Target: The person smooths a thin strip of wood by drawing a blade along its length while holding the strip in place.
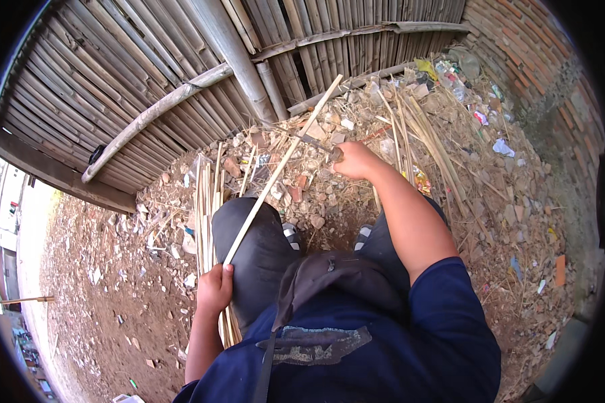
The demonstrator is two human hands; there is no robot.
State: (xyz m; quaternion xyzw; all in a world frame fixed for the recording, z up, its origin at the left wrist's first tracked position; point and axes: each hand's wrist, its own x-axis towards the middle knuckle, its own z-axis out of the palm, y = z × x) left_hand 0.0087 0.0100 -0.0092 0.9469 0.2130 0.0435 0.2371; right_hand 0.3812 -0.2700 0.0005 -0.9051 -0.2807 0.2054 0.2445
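Observation:
My left hand [214,289] is closed round the lower end of a long, pale bamboo strip [270,183], beside my left knee. The strip slants up and away to the right, over my left thigh. In my right hand [356,161] is the handle of a knife [316,143], whose thin dark blade points left. Its tip end meets or crosses the strip in its upper half; whether it cuts into the wood I cannot tell. More pale strips [204,208] lie in a bundle along the outside of my left leg.
Another pile of split strips [431,138] lies on the rubble ahead of my right knee. A bamboo wall [141,74] with a thick pole [232,57] rises in front. At the right stands a brick wall [524,50]. Stones, wood scraps and plastic litter [503,148] cover the ground.

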